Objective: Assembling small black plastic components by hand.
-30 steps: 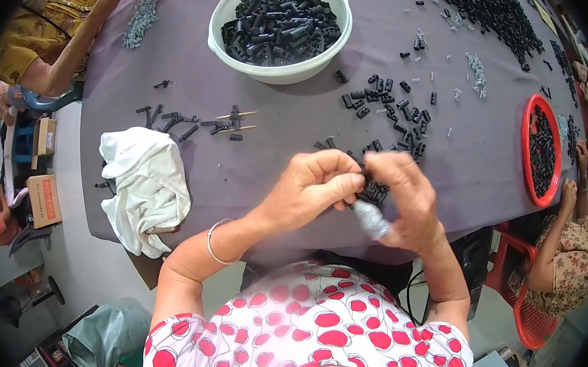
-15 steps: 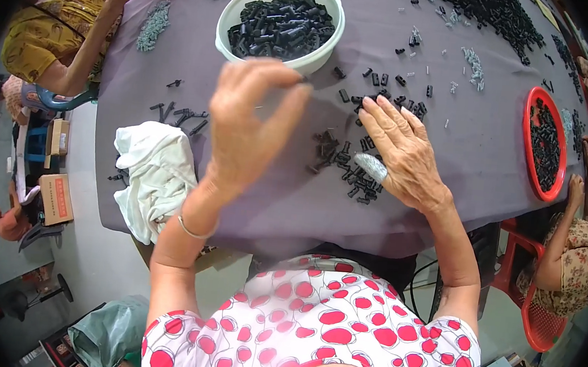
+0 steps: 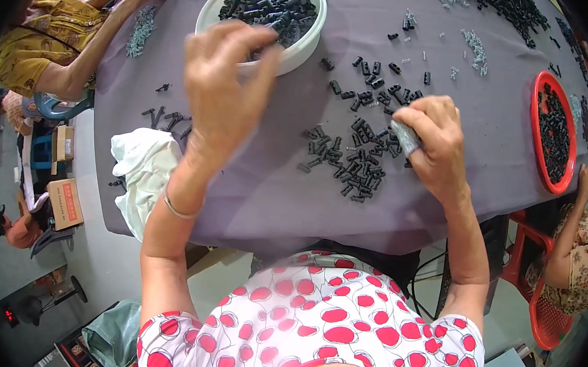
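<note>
My left hand (image 3: 224, 90) is raised above the table with its fingertips at the near rim of a white bowl (image 3: 310, 41) full of small black plastic parts (image 3: 281, 8). Its fingers are loosely apart and nothing shows in them. My right hand (image 3: 437, 143), with grey tape wrapped round one finger, rests curled on the right side of a loose pile of black parts (image 3: 348, 164) on the grey-purple table cover (image 3: 272, 188). What its fingertips hold is hidden.
A white cloth (image 3: 143, 170) lies at the table's left edge. A red tray (image 3: 537, 135) of black parts sits right. Small grey springs (image 3: 139, 30) lie far left. One person in yellow (image 3: 47, 43) works at the left, another in a floral top (image 3: 582, 244) at the right.
My hands were together over the pile a second ago. The left hand has since lifted and travelled up to the white bowl, while the right hand dropped onto the pile and curled its fingers.
</note>
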Tool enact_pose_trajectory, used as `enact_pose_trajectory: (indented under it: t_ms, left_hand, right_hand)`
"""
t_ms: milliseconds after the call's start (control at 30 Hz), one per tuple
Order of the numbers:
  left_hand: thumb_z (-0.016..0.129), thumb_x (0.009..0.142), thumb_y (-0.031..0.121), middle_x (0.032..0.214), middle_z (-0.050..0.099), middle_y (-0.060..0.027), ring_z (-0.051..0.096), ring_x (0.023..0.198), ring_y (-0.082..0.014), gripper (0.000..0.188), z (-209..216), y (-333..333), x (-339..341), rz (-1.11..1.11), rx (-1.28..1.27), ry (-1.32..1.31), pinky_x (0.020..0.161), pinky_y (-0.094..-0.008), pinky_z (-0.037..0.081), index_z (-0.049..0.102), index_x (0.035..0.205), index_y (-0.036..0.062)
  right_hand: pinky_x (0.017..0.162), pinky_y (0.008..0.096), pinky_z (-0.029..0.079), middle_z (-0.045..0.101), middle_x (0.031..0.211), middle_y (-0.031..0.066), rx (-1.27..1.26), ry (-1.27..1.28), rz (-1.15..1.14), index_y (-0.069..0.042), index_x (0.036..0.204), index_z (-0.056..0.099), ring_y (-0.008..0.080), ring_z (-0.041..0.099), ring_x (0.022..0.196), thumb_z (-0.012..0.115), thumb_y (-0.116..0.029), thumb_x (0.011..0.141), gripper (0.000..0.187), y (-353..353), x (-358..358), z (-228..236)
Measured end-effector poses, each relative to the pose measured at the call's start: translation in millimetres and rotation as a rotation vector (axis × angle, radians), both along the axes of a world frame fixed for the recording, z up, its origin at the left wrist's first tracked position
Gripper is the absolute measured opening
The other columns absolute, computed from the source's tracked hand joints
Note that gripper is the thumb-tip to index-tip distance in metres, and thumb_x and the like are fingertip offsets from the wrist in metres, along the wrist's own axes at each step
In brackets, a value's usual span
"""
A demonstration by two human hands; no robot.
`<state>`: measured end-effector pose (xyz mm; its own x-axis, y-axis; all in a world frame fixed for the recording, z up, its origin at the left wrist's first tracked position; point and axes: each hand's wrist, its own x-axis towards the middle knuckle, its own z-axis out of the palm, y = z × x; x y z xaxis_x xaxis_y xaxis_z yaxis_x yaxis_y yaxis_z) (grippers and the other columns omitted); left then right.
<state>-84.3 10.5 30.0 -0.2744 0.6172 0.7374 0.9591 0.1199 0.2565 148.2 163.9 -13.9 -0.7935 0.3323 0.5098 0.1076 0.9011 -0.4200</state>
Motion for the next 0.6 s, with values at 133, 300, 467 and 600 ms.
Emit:
enact_pose_trajectory:
  t_ms: [133,300,467,600]
  left_hand:
    - [0.073,0.073,0.007,0.089,0.06,-0.0081,0.055,0.086,-0.0283,0.015,-23.7,-6.3,38.0,-0.188,-0.239,-0.181,0.075,-0.0374,0.046,0.068,0.087,0.0074]
    - [0.07,0.077,0.007,0.091,0.061,-0.011,0.058,0.089,-0.0314,0.017,-40.4,-3.1,39.0,-0.181,-0.341,-0.371,0.075,-0.0402,0.049,0.066,0.092,0.0037]
    - [0.069,0.08,0.004,0.088,0.062,-0.012,0.062,0.08,-0.0271,0.021,-47.5,13.7,37.2,-0.173,-0.347,-0.41,0.07,-0.0365,0.05,0.066,0.1,0.0014]
    - [0.065,0.081,0.006,0.089,0.059,-0.0126,0.06,0.086,-0.0322,0.017,-49.5,24.9,36.8,-0.215,-0.405,-0.397,0.075,-0.0402,0.049,0.065,0.098,0.0036]
  right_hand:
    - [0.076,0.0374,0.038,0.057,0.086,0.0019,0.061,-0.081,0.023,-0.01,0.087,0.066,0.0238,0.052,0.088,0.065,-0.002,0.067,0.021,9.3,-24.1,-6.4]
    - [0.076,0.0369,0.038,0.057,0.085,0.0017,0.074,-0.157,0.012,-0.01,0.085,0.066,0.0236,0.052,0.088,0.064,-0.001,0.068,0.019,12.0,-34.7,-7.8]
    - [0.077,0.0363,0.037,0.057,0.084,0.0015,0.012,-0.121,0.006,-0.011,0.086,0.064,0.0233,0.052,0.088,0.063,-0.001,0.068,0.021,13.0,-31.7,-10.4]
    - [0.077,0.0361,0.037,0.057,0.084,0.0007,-0.014,-0.078,-0.001,-0.011,0.087,0.064,0.0229,0.052,0.087,0.064,0.0,0.068,0.022,18.8,-28.6,-7.5]
